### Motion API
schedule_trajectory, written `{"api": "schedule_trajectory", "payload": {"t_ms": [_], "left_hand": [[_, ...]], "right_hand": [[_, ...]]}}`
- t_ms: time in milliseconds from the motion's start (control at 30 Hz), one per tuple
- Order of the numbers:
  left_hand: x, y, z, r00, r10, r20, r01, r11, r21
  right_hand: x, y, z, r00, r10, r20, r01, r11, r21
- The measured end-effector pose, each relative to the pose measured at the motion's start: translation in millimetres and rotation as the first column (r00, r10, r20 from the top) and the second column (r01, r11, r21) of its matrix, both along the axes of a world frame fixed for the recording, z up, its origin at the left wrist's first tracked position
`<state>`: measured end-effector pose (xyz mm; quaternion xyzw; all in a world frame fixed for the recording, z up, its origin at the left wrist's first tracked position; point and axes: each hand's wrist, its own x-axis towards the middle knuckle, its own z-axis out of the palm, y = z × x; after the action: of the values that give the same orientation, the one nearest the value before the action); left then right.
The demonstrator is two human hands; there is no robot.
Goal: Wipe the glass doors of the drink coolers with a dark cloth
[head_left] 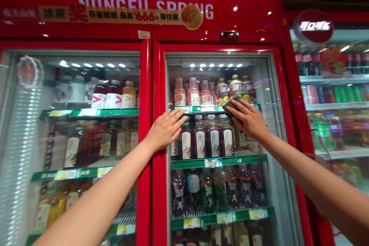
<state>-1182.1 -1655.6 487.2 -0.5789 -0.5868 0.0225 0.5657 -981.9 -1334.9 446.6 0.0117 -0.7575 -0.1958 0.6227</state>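
Observation:
A red drinks fridge with glass doors fills most of the view. My left hand lies with fingers spread at the left edge of the right-hand door, partly over its red frame and partly over the glass. Higher up and to the right, my right hand presses a dark grey cloth or pad against the glass of the same door. Behind the glass, pink bottles stand on the top shelf and dark bottles with white labels on the shelf below.
The left fridge door is closed, with rows of bottles behind it. At the right stands another lit fridge holding bottles and cans. A small display sits above the right-hand door.

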Motion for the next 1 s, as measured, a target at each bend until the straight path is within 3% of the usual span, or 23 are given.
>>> {"api": "schedule_trajectory", "payload": {"t_ms": [100, 200, 267, 333, 467, 533, 600, 733, 867, 933, 1000], "left_hand": [[-5, -1, -1.7, 1.0, -0.007, -0.024, 0.008, 0.999, 0.036], [-10, 0, -4.2, 0.999, -0.033, -0.043, 0.035, 0.998, 0.047], [-12, -1, -5.6, 0.997, -0.063, -0.041, 0.065, 0.997, 0.044], [-13, -1, -6.8, 0.995, -0.095, -0.029, 0.096, 0.994, 0.049], [-12, -1, -9.1, 0.99, -0.138, -0.012, 0.138, 0.987, 0.084], [-12, 0, -10.1, 0.991, -0.136, 0.006, 0.134, 0.981, 0.137], [-11, 1, -11.2, 0.992, -0.125, 0.036, 0.114, 0.969, 0.217], [-11, 0, -17.9, 0.987, -0.127, 0.098, 0.086, 0.936, 0.342], [-14, -2, -36.9, 0.975, -0.165, 0.152, 0.085, 0.9, 0.428], [-15, -3, -48.3, 0.97, -0.184, 0.161, 0.092, 0.884, 0.458], [-15, -3, -57.0, 0.967, -0.198, 0.163, 0.1, 0.875, 0.474]], "right_hand": [[-19, -5, 23.4, 0.989, -0.016, -0.147, -0.001, 0.994, -0.113], [-54, -36, 41.4, 0.966, -0.025, -0.258, -0.028, 0.98, -0.199], [-69, -61, 37.1, 0.973, -0.002, -0.23, -0.04, 0.984, -0.174], [-71, -78, 20.2, 0.99, 0.028, -0.136, -0.041, 0.995, -0.096], [-47, -72, -13.0, 0.999, 0.018, 0.033, -0.019, 1.0, 0.023], [-40, -62, -11.4, 1.0, -0.002, 0.006, 0.002, 1.0, -0.014], [-46, -60, 2.5, 0.996, -0.02, -0.09, 0.01, 0.994, -0.105], [-81, -90, 28.9, 0.97, -0.07, -0.232, 0.011, 0.969, -0.248], [-93, -123, 12.7, 0.994, -0.027, -0.102, 0.015, 0.993, -0.116], [-87, -125, 2.0, 1.0, 0.021, 0.009, -0.02, 1.0, -0.01], [-84, -123, 1.9, 0.998, 0.055, 0.034, -0.056, 0.998, 0.015]]}}
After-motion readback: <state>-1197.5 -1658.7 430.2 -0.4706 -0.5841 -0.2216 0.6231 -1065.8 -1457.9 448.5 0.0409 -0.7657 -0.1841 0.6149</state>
